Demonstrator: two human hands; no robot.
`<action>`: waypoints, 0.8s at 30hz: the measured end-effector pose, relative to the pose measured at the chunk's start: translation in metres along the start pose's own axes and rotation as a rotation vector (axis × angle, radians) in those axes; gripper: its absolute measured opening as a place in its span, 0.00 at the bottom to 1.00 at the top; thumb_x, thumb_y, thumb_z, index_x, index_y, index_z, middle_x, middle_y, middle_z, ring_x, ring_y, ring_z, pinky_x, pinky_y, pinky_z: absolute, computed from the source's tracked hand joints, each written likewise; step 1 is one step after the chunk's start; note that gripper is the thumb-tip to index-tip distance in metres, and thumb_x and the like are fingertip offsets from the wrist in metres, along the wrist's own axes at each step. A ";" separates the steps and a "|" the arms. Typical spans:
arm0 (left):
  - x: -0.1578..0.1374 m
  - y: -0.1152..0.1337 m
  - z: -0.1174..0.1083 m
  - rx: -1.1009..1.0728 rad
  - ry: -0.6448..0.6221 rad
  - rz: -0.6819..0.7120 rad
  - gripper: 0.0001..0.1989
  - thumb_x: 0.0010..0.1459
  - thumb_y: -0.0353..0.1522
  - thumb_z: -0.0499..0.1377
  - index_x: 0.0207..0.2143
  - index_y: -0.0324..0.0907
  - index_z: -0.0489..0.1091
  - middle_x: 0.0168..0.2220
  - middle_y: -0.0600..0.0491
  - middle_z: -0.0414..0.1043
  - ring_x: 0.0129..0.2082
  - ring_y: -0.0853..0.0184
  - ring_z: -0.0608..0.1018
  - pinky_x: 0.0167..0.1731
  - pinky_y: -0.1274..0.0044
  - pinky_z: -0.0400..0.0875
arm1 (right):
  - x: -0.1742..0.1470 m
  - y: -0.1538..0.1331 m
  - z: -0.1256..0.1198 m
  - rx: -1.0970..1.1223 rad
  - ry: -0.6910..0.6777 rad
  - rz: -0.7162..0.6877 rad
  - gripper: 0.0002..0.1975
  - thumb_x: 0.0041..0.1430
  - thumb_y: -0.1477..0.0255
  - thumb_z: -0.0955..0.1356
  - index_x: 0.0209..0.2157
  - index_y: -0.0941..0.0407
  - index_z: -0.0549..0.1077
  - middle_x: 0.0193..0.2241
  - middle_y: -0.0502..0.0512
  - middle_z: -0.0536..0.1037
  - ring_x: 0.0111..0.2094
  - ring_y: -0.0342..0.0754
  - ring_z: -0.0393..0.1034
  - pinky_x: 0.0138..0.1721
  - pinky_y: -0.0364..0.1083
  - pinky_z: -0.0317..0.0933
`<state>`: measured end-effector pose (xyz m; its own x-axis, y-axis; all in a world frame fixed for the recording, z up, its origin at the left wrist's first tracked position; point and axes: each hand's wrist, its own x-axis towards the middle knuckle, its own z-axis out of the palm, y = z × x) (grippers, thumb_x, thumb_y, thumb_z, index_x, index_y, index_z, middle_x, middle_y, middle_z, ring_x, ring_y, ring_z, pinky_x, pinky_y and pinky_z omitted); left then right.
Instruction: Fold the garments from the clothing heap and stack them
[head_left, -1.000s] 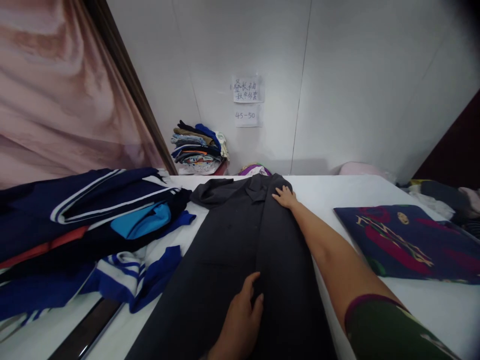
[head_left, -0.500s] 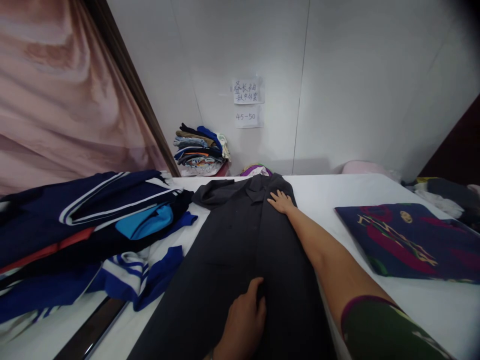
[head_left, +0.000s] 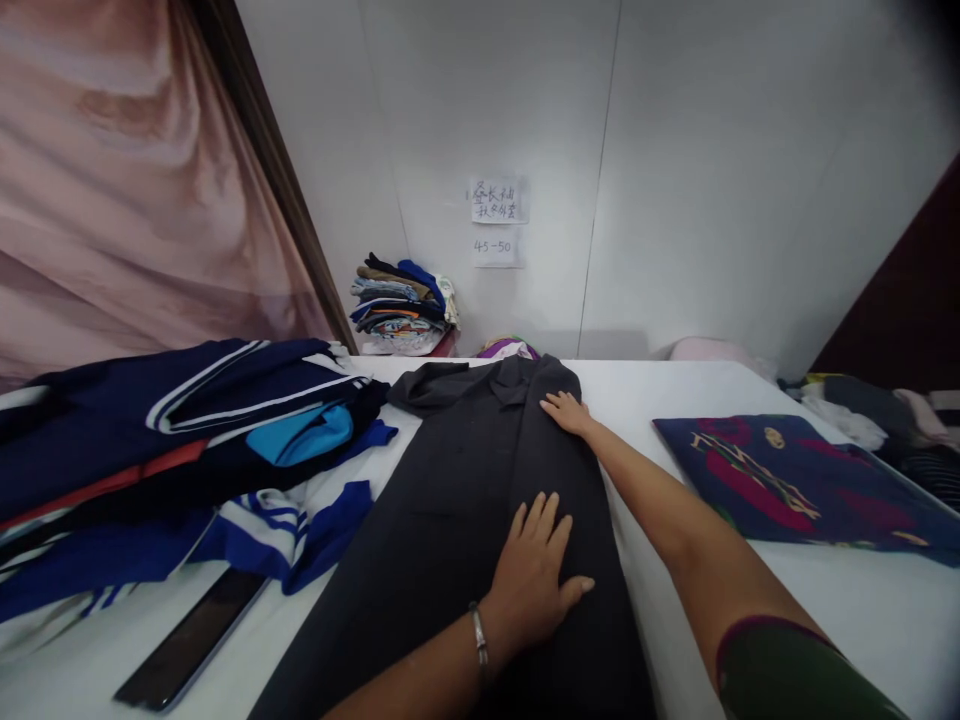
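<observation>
Nearest us, the left hand (head_left: pixel 531 585), with a silver metal bracelet (head_left: pixel 479 635) at its wrist, lies palm down on a long, dark grey, collared cloth coat (head_left: pixel 442 520). Here we see the main change: a moment ago its fingers were curled with the thumb raised; now its grip is spread wide, fingers and thumb apart, clamped on nothing, and it has turned toward the coat's right edge. We judge that the cloth is being pressed and smoothed rather than pinched.

The coat runs away from us along the middle of the white-covered desk (head_left: pixel 626 390), collar at the far end. To its left we find a flat black glossy phone (head_left: pixel 191 640), apart from it, and a loose heap of navy, blue and white-striped clothes (head_left: pixel 97 410).

Farther off, the right hand (head_left: pixel 566 412) remains at the coat's right shoulder, fingers extended and flat, clasping nothing we can make out. We take it to be steadying that end. To the right, well apart from the coat, lies a flat, folded navy garment with maroon patterning (head_left: pixel 795 480).

Beyond, we see a stack of folded multicoloured clothes (head_left: pixel 401 305) by the wall.
</observation>
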<state>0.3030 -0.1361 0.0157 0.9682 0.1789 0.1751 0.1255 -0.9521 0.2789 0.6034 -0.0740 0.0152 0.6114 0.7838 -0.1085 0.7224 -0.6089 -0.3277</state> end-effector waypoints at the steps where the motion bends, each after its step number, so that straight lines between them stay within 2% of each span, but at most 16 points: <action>1: -0.001 -0.002 0.010 -0.003 -0.016 -0.019 0.36 0.58 0.52 0.50 0.62 0.40 0.57 0.66 0.43 0.47 0.66 0.54 0.51 0.62 0.58 0.49 | -0.008 0.002 0.002 -0.005 0.003 0.000 0.35 0.63 0.48 0.47 0.65 0.50 0.50 0.67 0.58 0.44 0.67 0.57 0.35 0.61 0.62 0.36; 5: -0.004 -0.007 0.029 0.011 -0.049 -0.063 0.37 0.59 0.52 0.47 0.64 0.39 0.54 0.67 0.42 0.45 0.67 0.54 0.47 0.63 0.58 0.47 | -0.028 0.004 0.022 -0.032 -0.020 -0.014 0.37 0.62 0.46 0.49 0.66 0.50 0.47 0.68 0.58 0.41 0.67 0.55 0.32 0.62 0.59 0.34; 9: -0.005 -0.003 0.023 0.016 -0.061 -0.086 0.37 0.60 0.52 0.47 0.64 0.39 0.54 0.67 0.42 0.45 0.67 0.55 0.47 0.63 0.58 0.45 | -0.030 -0.002 0.034 -0.060 -0.030 -0.006 0.37 0.62 0.46 0.48 0.67 0.50 0.44 0.68 0.57 0.35 0.67 0.54 0.27 0.63 0.58 0.29; 14: -0.004 0.002 0.016 -0.020 -0.077 -0.105 0.37 0.60 0.51 0.46 0.64 0.38 0.54 0.67 0.42 0.45 0.67 0.56 0.47 0.64 0.60 0.43 | -0.030 -0.003 0.026 -0.057 -0.042 0.004 0.38 0.61 0.45 0.49 0.66 0.51 0.48 0.68 0.59 0.41 0.67 0.56 0.33 0.62 0.59 0.33; 18: -0.005 0.002 0.016 -0.041 -0.079 -0.109 0.37 0.59 0.52 0.47 0.64 0.39 0.54 0.67 0.43 0.44 0.67 0.57 0.46 0.64 0.60 0.42 | -0.031 -0.001 0.017 -0.054 0.032 0.022 0.38 0.61 0.46 0.48 0.66 0.53 0.46 0.68 0.60 0.40 0.67 0.56 0.30 0.62 0.59 0.32; 24: -0.009 0.002 0.016 -0.055 -0.076 -0.115 0.38 0.59 0.54 0.45 0.64 0.41 0.53 0.67 0.44 0.44 0.67 0.56 0.45 0.64 0.57 0.37 | 0.004 -0.007 -0.002 -0.044 0.087 0.037 0.38 0.62 0.47 0.48 0.67 0.54 0.42 0.68 0.62 0.35 0.67 0.58 0.27 0.62 0.62 0.30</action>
<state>0.2982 -0.1433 0.0000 0.9619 0.2651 0.0674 0.2268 -0.9108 0.3450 0.6017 -0.0669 0.0189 0.6625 0.7481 -0.0375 0.7109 -0.6437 -0.2832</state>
